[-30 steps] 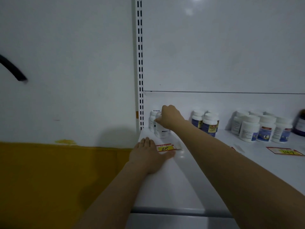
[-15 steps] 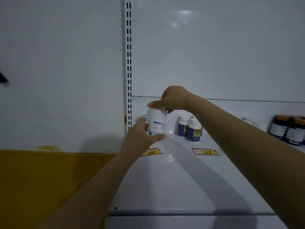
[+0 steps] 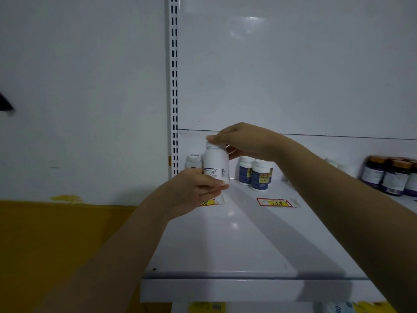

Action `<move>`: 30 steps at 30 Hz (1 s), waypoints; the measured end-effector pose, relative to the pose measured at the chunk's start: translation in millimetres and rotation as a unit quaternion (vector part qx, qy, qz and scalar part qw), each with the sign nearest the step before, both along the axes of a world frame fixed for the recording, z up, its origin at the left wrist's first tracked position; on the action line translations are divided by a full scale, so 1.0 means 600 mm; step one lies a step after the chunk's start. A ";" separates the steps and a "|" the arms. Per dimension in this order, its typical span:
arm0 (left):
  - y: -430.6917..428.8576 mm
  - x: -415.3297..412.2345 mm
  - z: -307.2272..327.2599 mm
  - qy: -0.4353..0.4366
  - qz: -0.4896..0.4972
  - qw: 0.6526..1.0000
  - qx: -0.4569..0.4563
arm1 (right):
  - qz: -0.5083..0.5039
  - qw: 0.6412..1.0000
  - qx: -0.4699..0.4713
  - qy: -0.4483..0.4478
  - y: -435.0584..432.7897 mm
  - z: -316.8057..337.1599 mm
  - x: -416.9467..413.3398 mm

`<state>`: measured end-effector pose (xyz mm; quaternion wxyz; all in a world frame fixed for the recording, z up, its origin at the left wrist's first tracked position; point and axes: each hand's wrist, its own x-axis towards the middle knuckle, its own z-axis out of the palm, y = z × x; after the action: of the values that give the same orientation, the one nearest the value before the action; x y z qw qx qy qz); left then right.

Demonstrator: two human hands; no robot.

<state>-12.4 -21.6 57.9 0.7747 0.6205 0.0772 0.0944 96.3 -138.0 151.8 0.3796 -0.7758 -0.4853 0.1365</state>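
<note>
1. Head view, the hands: we hold a white bottle (image 3: 216, 162) upright in the air, above the back left part of a white shelf (image 3: 248, 245) and clear of it.
2. Our left hand (image 3: 194, 190) comes in from below and grips the lower part of the bottle. Its thumb lies across the front near the base, and the fingers curl round the far side.
3. Our right hand (image 3: 243, 143) reaches over from the right and closes on the bottle's cap from above. The fingertips lie over the top of the cap and the thumb sits behind the neck.
4. Head view, the shelf: a second white bottle (image 3: 193, 161) stands at the back, just left of the held one, next to the slotted upright (image 3: 173, 86).
5. Two blue-labelled bottles (image 3: 259, 177) stand close together to the right of the held bottle, under our right wrist.
6. A red and yellow price tag (image 3: 276, 202) reading 168 lies flat in front of them. Another tag (image 3: 211, 202) lies partly hidden under our left hand.
7. Dark bottles with orange caps (image 3: 388, 177) stand at the far right, well apart from the held bottle.
8. To the left of the shelf the wall is white above a yellow band (image 3: 56, 233).
</note>
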 end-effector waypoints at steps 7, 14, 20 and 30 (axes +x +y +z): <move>-0.041 0.006 -0.001 -0.041 0.316 0.874 0.368 | 0.042 0.998 0.041 0.037 0.000 0.007 -0.005; -0.050 0.019 -0.011 -0.062 0.338 0.860 0.378 | -0.019 0.998 0.059 -0.011 0.004 0.001 -0.003; -0.036 0.015 -0.007 -0.023 0.212 0.906 0.364 | -0.013 0.998 0.041 -0.043 -0.015 -0.004 0.007; -0.040 0.031 -0.020 -0.044 0.271 0.895 0.351 | 0.024 0.998 0.011 -0.061 -0.015 -0.008 0.003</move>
<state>6.0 -45.7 45.9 0.4539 0.8021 0.1698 0.3490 98.0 -146.7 146.8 0.3539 -0.7669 -0.5273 0.0923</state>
